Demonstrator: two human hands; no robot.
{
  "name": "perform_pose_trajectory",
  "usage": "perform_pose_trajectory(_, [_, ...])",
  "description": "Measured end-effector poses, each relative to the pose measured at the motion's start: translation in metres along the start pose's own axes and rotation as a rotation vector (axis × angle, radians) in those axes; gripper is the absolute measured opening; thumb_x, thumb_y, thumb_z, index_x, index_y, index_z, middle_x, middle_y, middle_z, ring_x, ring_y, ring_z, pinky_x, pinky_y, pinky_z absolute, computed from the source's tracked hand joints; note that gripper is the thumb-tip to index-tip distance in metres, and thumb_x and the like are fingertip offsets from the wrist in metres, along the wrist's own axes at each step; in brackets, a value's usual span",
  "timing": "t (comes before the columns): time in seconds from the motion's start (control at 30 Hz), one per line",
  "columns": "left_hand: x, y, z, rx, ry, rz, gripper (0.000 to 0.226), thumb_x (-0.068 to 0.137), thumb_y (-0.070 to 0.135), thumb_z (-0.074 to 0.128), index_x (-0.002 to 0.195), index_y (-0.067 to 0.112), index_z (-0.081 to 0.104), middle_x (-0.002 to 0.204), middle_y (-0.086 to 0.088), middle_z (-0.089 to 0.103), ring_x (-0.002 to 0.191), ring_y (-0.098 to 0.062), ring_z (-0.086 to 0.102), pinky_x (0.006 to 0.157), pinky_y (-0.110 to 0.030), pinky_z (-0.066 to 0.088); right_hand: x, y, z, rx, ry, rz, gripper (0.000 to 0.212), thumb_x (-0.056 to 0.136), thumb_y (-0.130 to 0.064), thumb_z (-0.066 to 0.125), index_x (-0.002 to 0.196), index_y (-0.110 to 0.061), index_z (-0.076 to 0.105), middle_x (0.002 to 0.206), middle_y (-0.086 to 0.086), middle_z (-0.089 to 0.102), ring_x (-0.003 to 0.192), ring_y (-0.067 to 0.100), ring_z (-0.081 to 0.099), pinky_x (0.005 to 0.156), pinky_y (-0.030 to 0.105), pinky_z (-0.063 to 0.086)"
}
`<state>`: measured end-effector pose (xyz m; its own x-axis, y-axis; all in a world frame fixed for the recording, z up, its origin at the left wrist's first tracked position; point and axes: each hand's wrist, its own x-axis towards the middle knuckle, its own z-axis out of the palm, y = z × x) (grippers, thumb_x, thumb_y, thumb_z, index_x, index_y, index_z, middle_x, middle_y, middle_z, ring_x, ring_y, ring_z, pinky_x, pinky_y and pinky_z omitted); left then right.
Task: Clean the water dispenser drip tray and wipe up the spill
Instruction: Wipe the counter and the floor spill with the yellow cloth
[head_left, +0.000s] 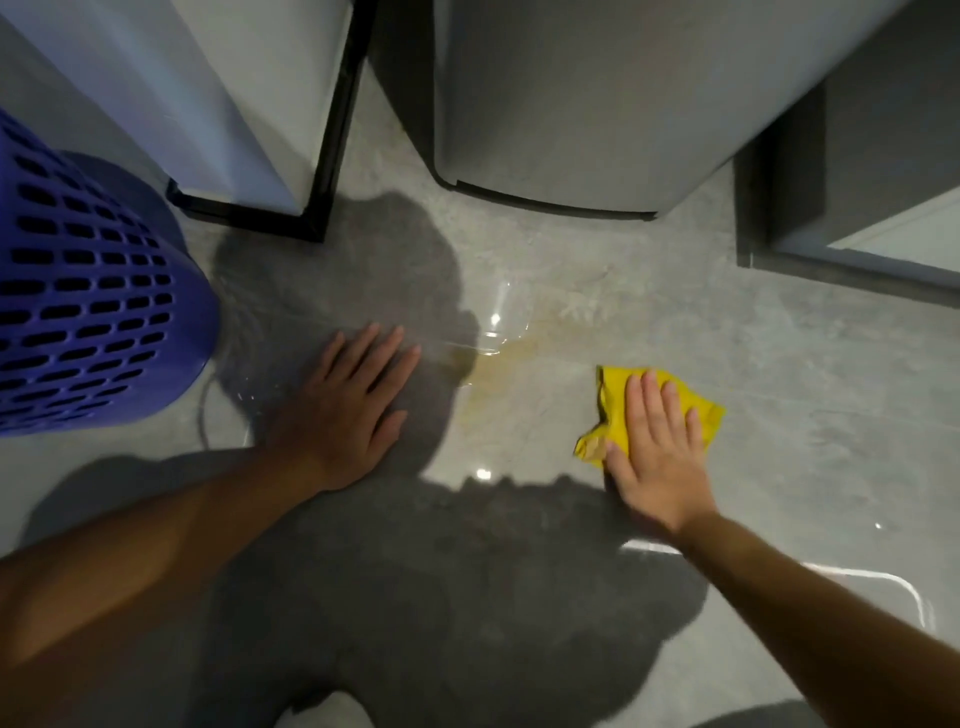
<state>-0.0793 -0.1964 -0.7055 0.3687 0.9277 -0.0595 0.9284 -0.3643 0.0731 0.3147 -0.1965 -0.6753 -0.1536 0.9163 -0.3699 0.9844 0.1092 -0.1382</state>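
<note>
A yellowish wet spill glistens on the grey floor between my two hands. My right hand lies flat, fingers together, pressing a crumpled yellow cloth onto the floor to the right of the spill. My left hand rests palm-down on the floor with fingers spread, left of the spill, holding nothing. The grey base of the water dispenser stands just beyond the spill. No drip tray is visible.
A blue perforated basket stands at the left. A white cabinet with a black frame sits at the upper left. A dark-edged unit is at the upper right. More wet patches shine at the lower right.
</note>
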Motion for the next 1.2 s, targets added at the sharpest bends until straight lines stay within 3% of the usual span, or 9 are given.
perform_pose_trajectory(0.2, [0.0,-0.001,0.0,-0.013,0.002,-0.005,0.075,0.098,0.046,0.043,0.164,0.014,0.026,0.171,-0.013,0.027,0.157,-0.037,0.022,0.128,-0.054,0.014,-0.081,-0.095,0.044,0.003,-0.039,0.012,0.08,0.095,-0.053,0.042,0.159,-0.006,0.031,0.167,0.017,0.028,0.153,0.042,0.027,0.118,0.063,0.026])
perform_pose_trajectory(0.43, [-0.002,-0.001,0.001,-0.154,0.095,-0.057,0.073,0.097,0.041,0.05,0.157,0.001,0.037,0.165,-0.018,0.037,0.155,-0.034,0.029,0.128,-0.05,0.02,0.021,-0.185,0.026,0.08,0.076,-0.029,0.079,0.1,-0.054,0.042,0.164,-0.014,0.017,0.172,0.008,0.016,0.158,0.032,0.013,0.125,0.057,0.011])
perform_pose_trajectory(0.53, [-0.002,-0.003,0.002,-0.165,0.113,-0.053,0.071,0.098,0.037,0.052,0.156,0.0,0.038,0.164,-0.019,0.037,0.154,-0.035,0.032,0.128,-0.05,0.021,0.097,-0.161,-0.003,0.062,0.011,-0.067,0.078,0.102,-0.058,0.029,0.165,-0.021,0.001,0.174,0.001,-0.001,0.159,0.027,-0.002,0.125,0.053,-0.002])
perform_pose_trajectory(0.67, [-0.002,-0.004,0.003,-0.163,0.107,-0.042,0.07,0.098,0.037,0.051,0.157,0.001,0.037,0.164,-0.02,0.038,0.153,-0.037,0.033,0.128,-0.05,0.02,0.14,-0.088,-0.03,-0.003,-0.002,-0.057,0.079,0.098,-0.062,0.019,0.164,-0.027,-0.003,0.174,-0.004,-0.007,0.159,0.023,-0.007,0.126,0.053,-0.002])
perform_pose_trajectory(0.83, [-0.001,0.0,-0.004,-0.176,0.1,-0.05,0.069,0.098,0.035,0.051,0.156,-0.001,0.039,0.164,-0.02,0.039,0.154,-0.036,0.032,0.128,-0.05,0.02,0.049,-0.049,-0.014,0.032,0.046,0.061,0.08,0.096,-0.058,0.026,0.165,-0.018,0.015,0.173,0.005,0.01,0.159,0.03,0.008,0.125,0.056,0.01])
perform_pose_trajectory(0.97, [-0.001,0.001,-0.006,-0.191,0.109,-0.045,0.068,0.096,0.033,0.053,0.154,-0.001,0.043,0.162,-0.021,0.041,0.153,-0.037,0.035,0.126,-0.053,0.024,-0.028,-0.043,0.01,0.02,-0.028,0.041,0.079,0.096,-0.057,0.032,0.161,-0.011,0.028,0.169,0.012,0.024,0.155,0.037,0.022,0.12,0.062,0.022])
perform_pose_trajectory(1.2, [0.0,0.0,-0.004,-0.171,0.048,-0.046,0.07,0.097,0.035,0.051,0.156,-0.001,0.039,0.164,-0.021,0.037,0.153,-0.038,0.032,0.126,-0.054,0.023,0.093,-0.018,-0.029,0.059,0.034,0.208,0.08,0.097,-0.059,0.019,0.165,-0.019,0.003,0.174,0.005,-0.001,0.159,0.03,-0.003,0.126,0.056,0.001])
